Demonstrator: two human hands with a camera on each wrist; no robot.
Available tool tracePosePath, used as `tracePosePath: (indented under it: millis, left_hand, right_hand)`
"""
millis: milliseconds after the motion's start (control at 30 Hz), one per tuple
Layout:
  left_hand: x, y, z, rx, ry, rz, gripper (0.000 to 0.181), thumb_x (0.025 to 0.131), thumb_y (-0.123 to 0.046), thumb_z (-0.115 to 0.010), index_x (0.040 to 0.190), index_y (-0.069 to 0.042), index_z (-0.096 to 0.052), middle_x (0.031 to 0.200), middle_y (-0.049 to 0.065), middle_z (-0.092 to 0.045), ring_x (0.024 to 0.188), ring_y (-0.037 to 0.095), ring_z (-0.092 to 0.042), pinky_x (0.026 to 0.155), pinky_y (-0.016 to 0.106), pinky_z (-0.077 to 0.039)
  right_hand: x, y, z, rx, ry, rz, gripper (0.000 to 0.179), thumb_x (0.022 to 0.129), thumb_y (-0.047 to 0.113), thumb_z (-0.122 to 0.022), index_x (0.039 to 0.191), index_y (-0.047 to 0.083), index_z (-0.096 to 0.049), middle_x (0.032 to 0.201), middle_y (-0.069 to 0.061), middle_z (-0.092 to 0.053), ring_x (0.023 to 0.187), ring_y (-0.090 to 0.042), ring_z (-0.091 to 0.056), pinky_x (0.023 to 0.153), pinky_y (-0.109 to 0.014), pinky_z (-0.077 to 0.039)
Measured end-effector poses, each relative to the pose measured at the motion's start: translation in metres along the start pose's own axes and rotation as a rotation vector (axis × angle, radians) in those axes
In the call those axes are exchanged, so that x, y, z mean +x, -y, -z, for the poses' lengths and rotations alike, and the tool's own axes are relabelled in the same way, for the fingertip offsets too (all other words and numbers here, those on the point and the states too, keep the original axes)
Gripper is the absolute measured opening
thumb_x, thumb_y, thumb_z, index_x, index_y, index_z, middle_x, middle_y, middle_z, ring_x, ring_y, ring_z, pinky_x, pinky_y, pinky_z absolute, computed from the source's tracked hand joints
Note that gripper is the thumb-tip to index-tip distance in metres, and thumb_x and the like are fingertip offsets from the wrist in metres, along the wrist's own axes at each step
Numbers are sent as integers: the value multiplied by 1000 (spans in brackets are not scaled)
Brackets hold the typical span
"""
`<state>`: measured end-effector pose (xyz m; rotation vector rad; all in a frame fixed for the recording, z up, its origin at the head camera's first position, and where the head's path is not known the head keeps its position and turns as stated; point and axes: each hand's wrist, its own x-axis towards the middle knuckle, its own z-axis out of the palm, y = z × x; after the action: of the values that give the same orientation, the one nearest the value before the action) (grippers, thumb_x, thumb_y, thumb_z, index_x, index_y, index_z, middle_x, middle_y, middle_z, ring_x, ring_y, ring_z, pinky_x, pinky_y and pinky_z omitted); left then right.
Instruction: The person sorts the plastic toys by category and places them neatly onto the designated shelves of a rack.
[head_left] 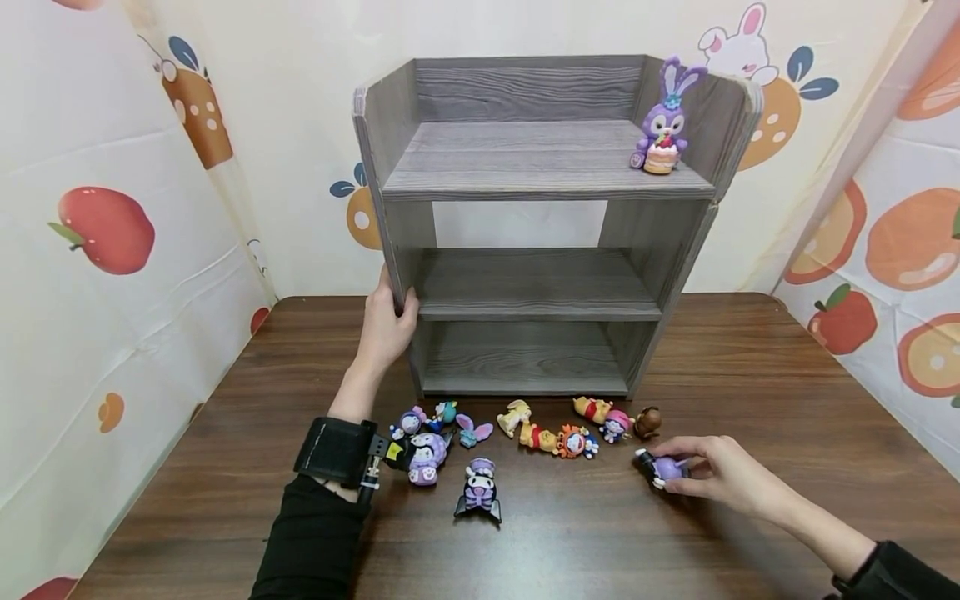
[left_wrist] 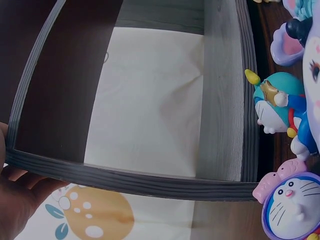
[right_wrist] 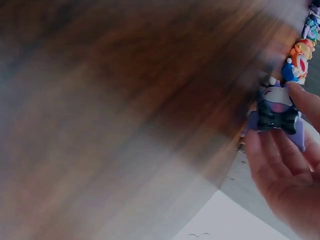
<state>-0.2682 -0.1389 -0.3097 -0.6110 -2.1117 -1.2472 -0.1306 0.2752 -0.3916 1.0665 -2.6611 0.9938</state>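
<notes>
My left hand [head_left: 386, 329] grips the left side panel of a grey wood-grain shelf [head_left: 540, 279], at about the height of its middle board; in the left wrist view the fingers [left_wrist: 42, 187] wrap behind the panel's edge. Over the table at the right, my right hand [head_left: 723, 479] pinches a small purple-and-black figurine [head_left: 666, 468] between thumb and fingertips. The right wrist view shows this figurine [right_wrist: 277, 107] with a white face and a dark bow. On the shelf's top board, at the right, sits a purple rabbit figurine [head_left: 663, 125] with a cake.
Several small figurines lie in front of the shelf: a purple-hooded one [head_left: 426, 458] among a cluster at left, yellow bears in red shirts [head_left: 537, 437] in the middle, a brown one [head_left: 647, 422] at right. Nearer me lies a black-and-purple figurine [head_left: 480, 487]. Fruit-printed cloth [head_left: 112, 333] hangs around the table.
</notes>
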Motion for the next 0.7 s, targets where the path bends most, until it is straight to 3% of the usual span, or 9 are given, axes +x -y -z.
tracePosePath:
  millis: [200, 367, 533, 700]
  left_hand:
    - [0, 0, -1, -25, -3, 2, 43, 84, 3, -43, 126, 8, -35, 112, 27, -52, 87, 29, -53, 73, 44, -43]
    - [0, 0, -1, -5, -3, 9, 42, 85, 2, -42, 126, 8, -35, 114, 26, -51, 92, 29, -54, 75, 44, -44]
    - [0, 0, -2, -10, -2, 13, 41, 85, 1, -42, 125, 9, -36, 113, 27, -52, 89, 29, -54, 74, 44, -44]
    - [-1, 2, -2, -6, -4, 12, 42, 85, 1, -42, 126, 9, -35, 113, 26, -52, 88, 28, -54, 74, 44, -44]
  right_hand:
    - [11, 19, 3, -322, 96, -15, 32, 64, 7, -75, 94, 6, -65, 87, 3, -63, 75, -5, -55, 58, -27, -46]
    - [22, 35, -2, -545, 159, -24, 35, 56, 10, -77, 89, 13, -66, 82, 4, -59, 74, -14, -56, 60, -35, -45]
    - [28, 43, -10, -650, 149, -3, 32, 51, 11, -79, 79, 13, -62, 73, 4, -52, 68, -19, -53, 58, -37, -43]
    - [27, 46, -16, -689, 114, 10, 36, 49, 17, -82, 78, 10, -61, 71, 2, -49, 68, -19, -50, 58, -35, -44]
